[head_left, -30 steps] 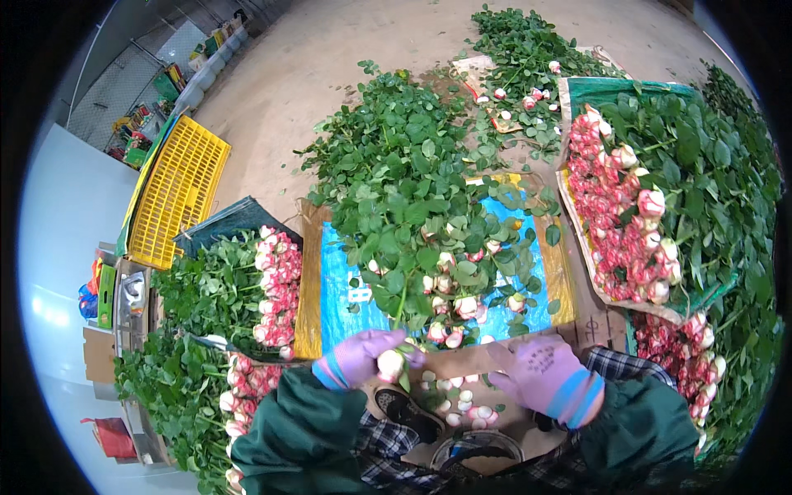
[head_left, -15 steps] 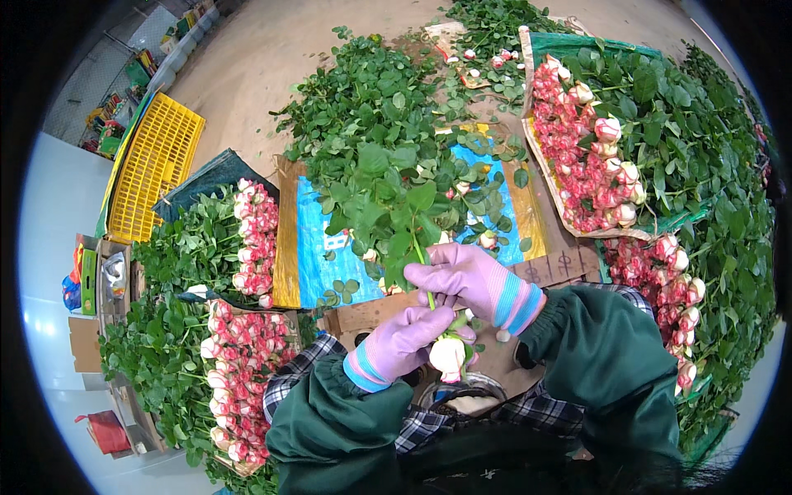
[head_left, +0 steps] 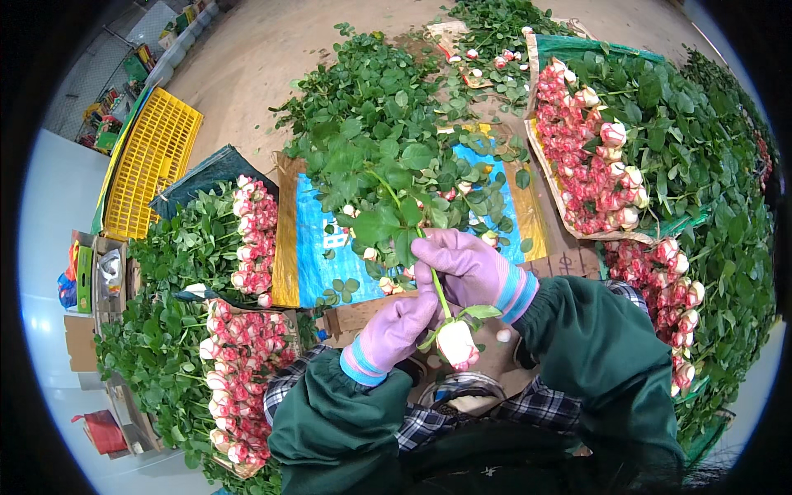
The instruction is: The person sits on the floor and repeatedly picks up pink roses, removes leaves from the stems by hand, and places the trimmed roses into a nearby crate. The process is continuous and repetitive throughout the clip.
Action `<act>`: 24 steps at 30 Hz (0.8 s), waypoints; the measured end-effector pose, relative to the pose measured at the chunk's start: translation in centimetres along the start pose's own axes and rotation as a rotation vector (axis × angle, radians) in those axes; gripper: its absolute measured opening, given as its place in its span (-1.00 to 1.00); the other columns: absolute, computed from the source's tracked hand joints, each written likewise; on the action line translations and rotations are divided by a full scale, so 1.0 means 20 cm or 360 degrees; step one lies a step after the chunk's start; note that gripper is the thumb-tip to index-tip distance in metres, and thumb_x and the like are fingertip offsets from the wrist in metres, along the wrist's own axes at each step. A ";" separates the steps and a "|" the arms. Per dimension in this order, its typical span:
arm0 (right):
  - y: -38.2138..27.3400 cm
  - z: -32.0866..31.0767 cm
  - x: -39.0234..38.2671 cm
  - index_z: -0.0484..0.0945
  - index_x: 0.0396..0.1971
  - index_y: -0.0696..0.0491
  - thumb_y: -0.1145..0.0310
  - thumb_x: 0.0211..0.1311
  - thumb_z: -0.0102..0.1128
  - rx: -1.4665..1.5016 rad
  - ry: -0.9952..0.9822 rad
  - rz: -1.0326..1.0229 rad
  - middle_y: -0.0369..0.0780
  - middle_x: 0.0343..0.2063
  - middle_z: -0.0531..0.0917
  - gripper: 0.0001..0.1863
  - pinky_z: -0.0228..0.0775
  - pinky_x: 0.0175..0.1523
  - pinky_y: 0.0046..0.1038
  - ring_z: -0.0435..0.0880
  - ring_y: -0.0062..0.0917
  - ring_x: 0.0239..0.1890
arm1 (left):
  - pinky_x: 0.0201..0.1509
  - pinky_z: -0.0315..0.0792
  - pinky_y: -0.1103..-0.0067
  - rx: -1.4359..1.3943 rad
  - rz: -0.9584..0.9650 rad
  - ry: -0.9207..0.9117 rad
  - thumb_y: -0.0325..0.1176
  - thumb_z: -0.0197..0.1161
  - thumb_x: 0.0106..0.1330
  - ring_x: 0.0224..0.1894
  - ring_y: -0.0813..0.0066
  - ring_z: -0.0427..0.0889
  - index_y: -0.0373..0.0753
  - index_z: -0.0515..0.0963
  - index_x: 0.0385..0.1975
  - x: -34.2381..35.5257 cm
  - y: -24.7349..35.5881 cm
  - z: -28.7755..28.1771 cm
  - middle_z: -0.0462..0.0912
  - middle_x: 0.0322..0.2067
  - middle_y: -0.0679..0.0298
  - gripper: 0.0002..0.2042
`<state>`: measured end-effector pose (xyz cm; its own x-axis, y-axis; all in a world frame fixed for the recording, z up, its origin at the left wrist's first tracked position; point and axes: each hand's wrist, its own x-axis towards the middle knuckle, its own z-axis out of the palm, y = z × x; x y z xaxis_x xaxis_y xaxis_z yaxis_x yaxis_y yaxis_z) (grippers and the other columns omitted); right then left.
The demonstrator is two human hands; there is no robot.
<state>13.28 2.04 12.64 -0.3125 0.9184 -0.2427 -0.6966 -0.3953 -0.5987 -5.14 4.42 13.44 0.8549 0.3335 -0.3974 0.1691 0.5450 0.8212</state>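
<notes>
A single rose (head_left: pixel 458 345) with a white, pink-edged bloom hangs bloom-down toward me, its leafy green stem running up and away. My right hand (head_left: pixel 472 266), in a lilac glove with a blue-striped cuff, pinches the stem partway along. Lower and to the left, my left hand (head_left: pixel 398 332), gloved alike, has its fingers closed at the stem just above the bloom; its fingertips are partly hidden. Beyond the hands, a heap of cut roses (head_left: pixel 363 124) with dense leaves lies on a blue and yellow sheet (head_left: pixel 318 268).
Bundles of pink-white roses lie stacked at left (head_left: pixel 247 371) and in a wrapped bundle (head_left: pixel 577 157) at right, with more roses (head_left: pixel 660 289) below it. A yellow plastic crate (head_left: pixel 153 165) leans at far left. Cut leaves and blooms (head_left: pixel 499 62) litter the floor ahead.
The bloom has come out from under my left hand and now shows fully with a leaf beside it. My left hand has shifted slightly up and left; the stem's far end tilts further left.
</notes>
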 end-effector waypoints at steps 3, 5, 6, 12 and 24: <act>0.02 -0.02 0.02 0.49 -0.31 0.07 0.15 0.37 0.08 -0.0050 -0.0033 -0.0061 -0.37 -0.47 0.54 -0.73 0.38 -0.44 -0.66 0.49 -0.74 -0.52 | 0.00 0.46 0.52 0.0028 0.0084 -0.0198 0.01 -0.23 0.49 -0.11 0.38 0.61 -0.40 0.39 0.13 -0.01 0.12 0.08 0.63 -0.18 0.11 -0.44; 0.02 0.00 0.03 0.51 -0.17 0.10 0.15 0.37 0.07 -0.0092 -0.0123 -0.0039 -0.36 -0.44 0.53 -0.70 0.38 -0.44 -0.66 0.50 -0.73 -0.50 | -0.01 0.49 0.45 -0.0065 0.0107 -0.0163 0.09 -0.28 0.47 -0.13 0.26 0.64 -0.43 0.35 0.16 -0.04 0.11 0.12 0.62 -0.15 -0.02 -0.36; 0.03 0.00 0.04 0.41 0.09 0.13 0.18 0.39 0.05 0.0029 -0.0210 -0.0056 -0.34 -0.40 0.53 -0.59 0.38 -0.43 -0.67 0.50 -0.71 -0.48 | -0.01 0.50 0.39 -0.0209 0.0036 -0.0140 0.08 -0.29 0.47 -0.16 0.17 0.64 -0.46 0.37 0.14 -0.06 0.12 0.13 0.60 -0.15 -0.09 -0.36; 0.01 0.01 0.03 0.21 0.25 0.17 0.24 0.39 0.02 0.0060 -0.0434 0.0029 -0.29 -0.35 0.54 -0.47 0.42 -0.30 -0.58 0.51 -0.65 -0.44 | -0.09 0.53 0.32 -0.0416 0.0087 -0.0118 0.07 -0.26 0.46 -0.28 0.09 0.65 -0.47 0.47 0.00 -0.05 0.05 0.12 0.63 -0.33 -0.08 -0.38; 0.01 -0.26 0.05 0.55 -0.09 0.00 -0.07 0.35 0.01 -0.0527 0.0274 0.0252 -0.36 -0.34 0.62 -0.56 0.20 -0.53 -0.67 0.48 -0.77 -0.48 | -0.23 0.53 0.62 0.0190 -0.0375 -0.0472 -0.11 -0.01 0.46 -0.37 0.52 0.66 -0.38 0.59 -0.15 0.05 -0.16 0.19 0.70 -0.35 0.21 -0.59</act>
<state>16.26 2.91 8.34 -0.2667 0.8474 -0.4591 -0.3943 -0.5306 -0.7503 -2.97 0.12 12.05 0.8876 -0.0362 -0.4591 0.4181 0.4812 0.7705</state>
